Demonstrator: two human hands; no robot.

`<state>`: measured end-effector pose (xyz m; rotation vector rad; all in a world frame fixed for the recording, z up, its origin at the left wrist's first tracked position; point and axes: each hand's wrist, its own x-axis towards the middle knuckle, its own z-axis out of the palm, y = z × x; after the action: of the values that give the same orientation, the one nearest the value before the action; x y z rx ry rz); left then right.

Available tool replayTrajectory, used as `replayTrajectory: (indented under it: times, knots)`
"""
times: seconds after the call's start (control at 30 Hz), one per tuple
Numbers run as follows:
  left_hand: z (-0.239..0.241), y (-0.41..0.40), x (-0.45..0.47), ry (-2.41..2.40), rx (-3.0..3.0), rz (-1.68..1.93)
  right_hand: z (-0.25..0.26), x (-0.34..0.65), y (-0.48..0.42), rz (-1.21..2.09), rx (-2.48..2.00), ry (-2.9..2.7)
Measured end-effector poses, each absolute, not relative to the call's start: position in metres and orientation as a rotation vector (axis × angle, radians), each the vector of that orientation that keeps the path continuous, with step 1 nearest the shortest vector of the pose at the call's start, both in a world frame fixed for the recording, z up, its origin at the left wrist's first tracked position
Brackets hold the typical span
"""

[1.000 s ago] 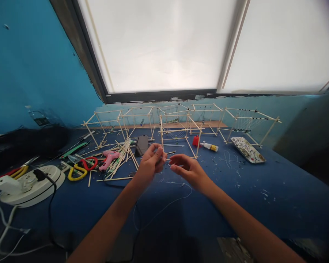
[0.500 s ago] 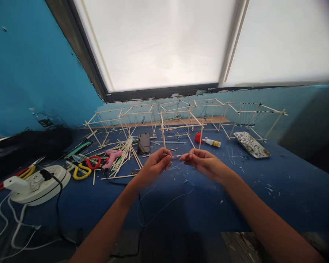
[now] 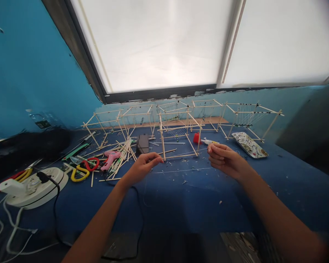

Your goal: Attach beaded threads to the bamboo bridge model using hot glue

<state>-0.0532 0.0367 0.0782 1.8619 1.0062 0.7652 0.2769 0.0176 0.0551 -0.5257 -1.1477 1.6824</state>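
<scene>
The person has a thin white thread (image 3: 182, 170) pulled out nearly straight between the two hands, low over the blue table (image 3: 181, 208), so the step in hand looks like drawing a length taut. The left hand (image 3: 141, 168) has thumb and forefinger closed to a narrow pinch, and the thread's end disappears just under those fingers. The right hand (image 3: 225, 159) is curled loosely shut, with the other end running in at its lower fingers. The grip itself is too fine to make out. Just beyond the left fingertips stands a stick frame (image 3: 178, 137). A phone (image 3: 143, 144) lies a little past it to the left, and a glue bottle (image 3: 208, 141) sits just behind the right knuckles. To my eye, anything further with that thread calls for both pinches staying firm and the pull even, since so slight a line would slip or sag easily.
</scene>
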Motion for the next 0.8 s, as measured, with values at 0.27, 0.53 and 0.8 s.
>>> replayTrajectory:
  times: [0.27,0.53,0.8]
  knots:
    - [0.075,0.057,-0.084,1.099,1.714,1.060,0.057,0.321,0.012,1.643,-0.728,-1.520]
    - [0.098,0.052,-0.104,1.169,1.819,1.103,0.077,0.330,-0.002,1.442,-1.067,-1.648]
    - [0.078,0.047,-0.105,1.179,1.390,1.357,0.070,0.331,-0.001,1.291,-1.145,-1.368]
